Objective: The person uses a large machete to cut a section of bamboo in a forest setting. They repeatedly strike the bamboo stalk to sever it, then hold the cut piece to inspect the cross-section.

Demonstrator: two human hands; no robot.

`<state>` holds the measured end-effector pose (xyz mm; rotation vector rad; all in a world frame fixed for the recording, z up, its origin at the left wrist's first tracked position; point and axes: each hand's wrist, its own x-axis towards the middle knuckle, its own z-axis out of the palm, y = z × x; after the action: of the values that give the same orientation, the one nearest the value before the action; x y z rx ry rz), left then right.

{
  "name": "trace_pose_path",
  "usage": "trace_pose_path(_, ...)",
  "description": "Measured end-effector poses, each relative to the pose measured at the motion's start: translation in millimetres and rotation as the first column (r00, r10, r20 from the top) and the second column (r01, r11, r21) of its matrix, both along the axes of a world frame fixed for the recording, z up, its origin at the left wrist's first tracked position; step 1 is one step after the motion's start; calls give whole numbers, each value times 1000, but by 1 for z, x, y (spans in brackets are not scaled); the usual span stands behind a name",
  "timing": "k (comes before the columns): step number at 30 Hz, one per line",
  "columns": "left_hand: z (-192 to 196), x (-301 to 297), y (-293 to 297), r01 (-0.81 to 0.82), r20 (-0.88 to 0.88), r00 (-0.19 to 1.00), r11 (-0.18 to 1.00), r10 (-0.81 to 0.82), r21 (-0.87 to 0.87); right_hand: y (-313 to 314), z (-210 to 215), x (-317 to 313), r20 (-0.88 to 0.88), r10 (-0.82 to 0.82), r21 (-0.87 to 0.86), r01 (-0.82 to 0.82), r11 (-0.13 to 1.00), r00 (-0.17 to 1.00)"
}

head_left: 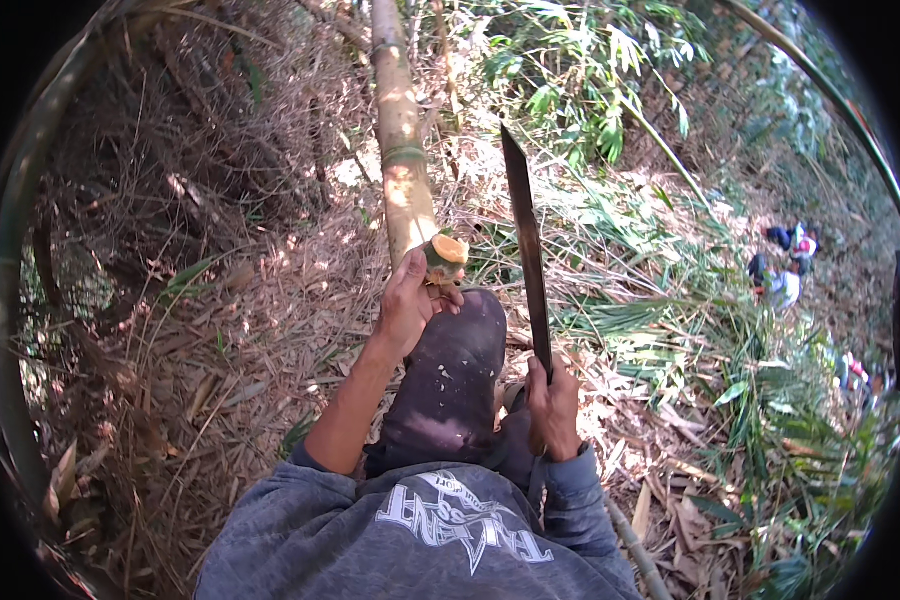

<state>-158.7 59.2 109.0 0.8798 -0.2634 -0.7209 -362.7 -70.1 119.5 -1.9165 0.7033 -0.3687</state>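
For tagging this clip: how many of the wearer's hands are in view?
2: the left hand, near centre, holding a piece with an orange cut face; the right hand, lower and rightward, gripping a long blade.

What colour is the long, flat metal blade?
Blackish brown; the blade shows best in the head view.

An outdoor woodland, apparently a bamboo thicket, can be recognised. The ground is covered with dry brown leaf litter (300, 290), and a thick, ringed stem (398, 110) is seen leading away from the viewer. The left is filled by a tangle of dry twigs (230, 160), while green foliage (605, 115) is lit by sunshine farther off. Leafy cuttings (630, 255) are strewn to the right, where other people (782, 287) can be made out.
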Motion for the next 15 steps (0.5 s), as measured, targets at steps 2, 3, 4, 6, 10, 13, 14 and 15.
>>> trace_pose_path(2, -10, 10, 0, -31, -61, 998, 999, 34, 44, 3, -13, -1, -23, 0, -76, -2, 997, 1000)
trace_pose_path(3, -14, 16, -2, -58, -77, 995, 993, 65, 100, 2, -17, 1, -33, -2, -114, -2, 994, 999)
trace_pose_path(4, -20, 22, -3, -79, -90, 992, 984, 94, 159, 0, -21, 4, -43, 13, -147, -19, 989, 999)
trace_pose_path(6, -40, 39, -2, -85, -123, 986, 974, 113, 209, -5, -24, 14, -24, 60, -155, -63, 986, 998)
trace_pose_path(10, -61, 65, -10, -111, -199, 970, 981, 142, 157, -15, -21, 40, -48, 115, -86, -119, 989, 992)
trace_pose_path(13, -70, 88, -15, -68, -270, 957, 987, 107, 148, -23, -20, 65, -74, 166, -95, -173, 980, 983)
trace_pose_path(14, -66, 93, -17, -66, -277, 955, 988, 103, 142, -28, -23, 73, -116, 175, -79, -185, 980, 978)
trace_pose_path(15, -68, 99, -21, -62, -284, 954, 989, 99, 137, -33, -25, 83, -121, 184, -96, -196, 976, 975)
